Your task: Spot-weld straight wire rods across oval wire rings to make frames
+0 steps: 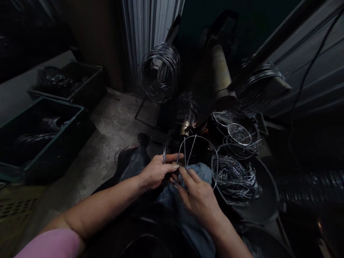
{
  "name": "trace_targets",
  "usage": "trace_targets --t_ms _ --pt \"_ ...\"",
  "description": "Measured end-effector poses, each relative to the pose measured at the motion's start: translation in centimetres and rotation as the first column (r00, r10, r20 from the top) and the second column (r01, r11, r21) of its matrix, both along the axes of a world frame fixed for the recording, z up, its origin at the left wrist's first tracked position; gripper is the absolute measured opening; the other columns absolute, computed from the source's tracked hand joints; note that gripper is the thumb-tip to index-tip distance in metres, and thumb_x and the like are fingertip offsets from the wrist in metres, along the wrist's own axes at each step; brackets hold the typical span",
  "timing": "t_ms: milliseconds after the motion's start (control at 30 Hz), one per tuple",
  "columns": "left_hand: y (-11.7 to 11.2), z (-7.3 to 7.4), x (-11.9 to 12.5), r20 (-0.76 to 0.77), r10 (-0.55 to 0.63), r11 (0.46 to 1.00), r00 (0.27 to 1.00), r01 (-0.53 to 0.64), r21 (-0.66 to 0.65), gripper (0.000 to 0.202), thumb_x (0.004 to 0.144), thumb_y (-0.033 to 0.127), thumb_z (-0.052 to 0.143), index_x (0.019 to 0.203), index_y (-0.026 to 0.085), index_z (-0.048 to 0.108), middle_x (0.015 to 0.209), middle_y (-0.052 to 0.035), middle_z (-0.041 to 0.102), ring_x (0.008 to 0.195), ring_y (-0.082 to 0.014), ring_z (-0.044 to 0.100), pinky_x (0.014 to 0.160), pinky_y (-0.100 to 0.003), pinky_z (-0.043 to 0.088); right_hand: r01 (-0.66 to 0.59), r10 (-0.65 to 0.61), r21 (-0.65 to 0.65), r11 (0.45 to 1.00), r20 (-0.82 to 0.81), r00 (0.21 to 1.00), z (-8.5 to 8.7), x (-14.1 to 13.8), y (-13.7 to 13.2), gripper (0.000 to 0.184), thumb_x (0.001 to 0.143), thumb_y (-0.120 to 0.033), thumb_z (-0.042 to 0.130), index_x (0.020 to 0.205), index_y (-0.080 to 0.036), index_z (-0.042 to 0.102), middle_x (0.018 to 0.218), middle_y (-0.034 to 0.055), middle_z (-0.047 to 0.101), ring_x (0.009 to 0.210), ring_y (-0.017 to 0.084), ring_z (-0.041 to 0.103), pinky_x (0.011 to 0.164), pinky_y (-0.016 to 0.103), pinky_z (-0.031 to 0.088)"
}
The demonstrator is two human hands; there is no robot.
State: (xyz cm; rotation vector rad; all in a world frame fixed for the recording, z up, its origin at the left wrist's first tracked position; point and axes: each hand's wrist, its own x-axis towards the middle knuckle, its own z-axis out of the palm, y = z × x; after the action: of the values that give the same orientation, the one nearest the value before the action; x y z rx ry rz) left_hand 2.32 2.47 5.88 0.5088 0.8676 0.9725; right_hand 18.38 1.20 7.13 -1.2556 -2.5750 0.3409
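My left hand grips thin silver wire, with a small bundle of strands rising beside its fingers. My right hand pinches a wire loop close to my left fingertips, and the loop's ends cross between both hands. The exact join is hidden by my fingers. To the right of my right hand, a dark round basin holds a tangle of wire loops. Further wire rings are heaped just beyond it.
Wire coils hang on a spindle stand ahead, with more coils and a metal cylinder nearby. Dark green crates holding wire stand on the concrete floor at left. Corrugated metal sheeting rises at right.
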Motion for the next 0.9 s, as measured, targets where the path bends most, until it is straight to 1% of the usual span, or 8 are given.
trace_targets --t_ms 133,300,433,567,767,900 --pt "0.0 -0.1 0.0 0.012 -0.006 1.000 1.000 0.006 0.016 0.045 0.068 0.019 0.064 0.113 0.015 0.059 0.070 -0.0020 0.062 0.049 -0.0085 0.054 0.044 -0.019 0.039 -0.032 0.033 -0.051 0.998 0.026 0.999 0.5 0.0 0.3 0.041 0.084 -0.026 0.042 0.123 -0.014 0.045 0.105 0.0145 0.058 0.076 0.021 0.062 0.060 0.030 0.051" --pt "0.4 -0.3 0.0 0.017 0.005 0.998 1.000 -0.006 0.056 0.045 0.069 0.018 0.063 0.114 0.015 0.058 0.069 -0.0027 0.063 0.049 -0.0094 0.055 0.045 -0.020 0.039 -0.036 0.038 -0.069 0.997 0.034 0.999 1.2 -0.2 1.0 0.042 0.082 -0.025 0.044 0.123 -0.016 0.045 0.104 0.0131 0.059 0.077 0.021 0.062 0.060 0.030 0.051" --pt "1.2 0.0 0.1 0.015 0.010 0.997 1.000 -0.012 0.079 0.045 0.070 0.018 0.062 0.114 0.014 0.058 0.069 -0.0023 0.062 0.050 -0.0101 0.056 0.045 -0.021 0.039 -0.016 0.021 -0.092 0.996 0.055 0.998 1.8 -0.3 1.7 0.041 0.082 -0.025 0.044 0.122 -0.015 0.046 0.103 0.0121 0.058 0.076 0.020 0.062 0.060 0.028 0.049" --pt "1.9 0.5 0.1 0.009 0.021 0.996 1.000 -0.021 0.083 0.042 0.071 0.017 0.060 0.114 0.015 0.058 0.066 -0.0016 0.060 0.049 -0.0096 0.055 0.045 -0.020 0.037 -0.018 0.028 -0.119 0.993 0.082 0.996 2.4 -0.3 2.6 0.042 0.080 -0.021 0.046 0.122 -0.018 0.046 0.103 0.0102 0.058 0.077 0.019 0.061 0.063 0.028 0.047" --pt "2.2 0.7 0.0 0.023 0.004 0.997 1.000 -0.006 0.079 0.042 0.073 0.016 0.058 0.115 0.015 0.056 0.064 -0.0017 0.060 0.049 -0.0101 0.056 0.044 -0.020 0.037 -0.047 0.058 -0.161 0.986 0.061 0.996 2.8 -0.1 3.2 0.039 0.081 -0.020 0.044 0.120 -0.016 0.045 0.103 0.0098 0.056 0.081 0.019 0.059 0.067 0.029 0.046" --pt "2.3 0.8 -0.1 0.035 -0.010 0.998 0.999 0.007 0.069 0.043 0.072 0.016 0.060 0.114 0.014 0.057 0.062 -0.0016 0.060 0.049 -0.0104 0.056 0.044 -0.020 0.039 -0.036 0.044 -0.180 0.983 0.040 0.998 2.9 -0.3 3.2 0.039 0.081 -0.020 0.046 0.119 -0.017 0.046 0.099 0.0085 0.056 0.080 0.019 0.059 0.068 0.029 0.045"
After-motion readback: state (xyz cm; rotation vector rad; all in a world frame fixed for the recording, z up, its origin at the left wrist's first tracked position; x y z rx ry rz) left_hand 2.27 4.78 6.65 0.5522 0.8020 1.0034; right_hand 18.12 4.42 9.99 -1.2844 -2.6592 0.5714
